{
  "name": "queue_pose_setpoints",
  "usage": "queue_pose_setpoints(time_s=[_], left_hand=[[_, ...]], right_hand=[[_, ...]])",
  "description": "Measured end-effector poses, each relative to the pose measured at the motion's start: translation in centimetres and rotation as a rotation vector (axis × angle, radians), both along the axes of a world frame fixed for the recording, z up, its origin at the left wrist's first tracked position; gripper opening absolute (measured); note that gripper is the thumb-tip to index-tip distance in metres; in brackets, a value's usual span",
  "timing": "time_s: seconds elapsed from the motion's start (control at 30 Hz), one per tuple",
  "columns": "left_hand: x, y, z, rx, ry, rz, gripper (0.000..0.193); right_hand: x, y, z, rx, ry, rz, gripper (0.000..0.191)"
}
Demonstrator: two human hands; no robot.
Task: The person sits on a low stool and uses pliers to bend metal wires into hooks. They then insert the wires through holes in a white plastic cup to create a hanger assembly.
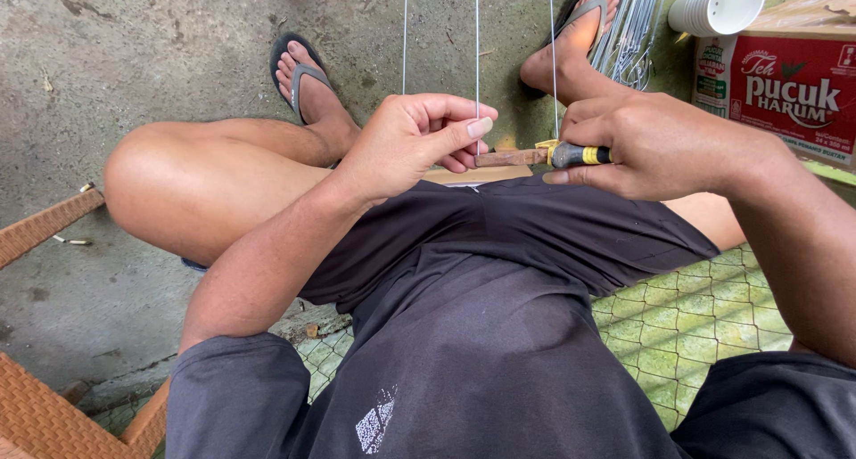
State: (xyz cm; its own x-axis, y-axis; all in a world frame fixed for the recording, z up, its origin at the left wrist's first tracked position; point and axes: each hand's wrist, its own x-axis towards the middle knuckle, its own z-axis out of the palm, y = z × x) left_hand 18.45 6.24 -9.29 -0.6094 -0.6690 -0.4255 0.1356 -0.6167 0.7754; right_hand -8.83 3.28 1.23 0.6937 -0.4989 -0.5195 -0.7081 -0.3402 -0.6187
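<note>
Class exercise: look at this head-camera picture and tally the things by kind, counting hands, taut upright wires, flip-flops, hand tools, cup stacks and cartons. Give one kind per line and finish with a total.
Hands: 2, the left hand and the right hand
Taut upright wires: 3
Flip-flops: 2
Hand tool with black and yellow grip: 1
Stack of white cups: 1
Red carton: 1
Total: 10

Soft, even daylight fills the view, bright with only faint shadows. Focus is sharp throughout. Wide-angle distortion bends the edges noticeably.
</note>
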Motion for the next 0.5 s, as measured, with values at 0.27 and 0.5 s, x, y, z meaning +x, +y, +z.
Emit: queue_pose_setpoints(time_s=[0.27,0.5], left_hand=[[0.04,-0.01,-0.14,0.016,-0.007,0.0,0.035],[0.19,0.2,0.14,0.018,0.009,0.022,0.035]], right_hand=[[0.17,-0.17,-0.43,0.005,0.002,0.034,0.033],[0.21,-0.28,-0.42,0.072,-0.022,0.017,0.034]])
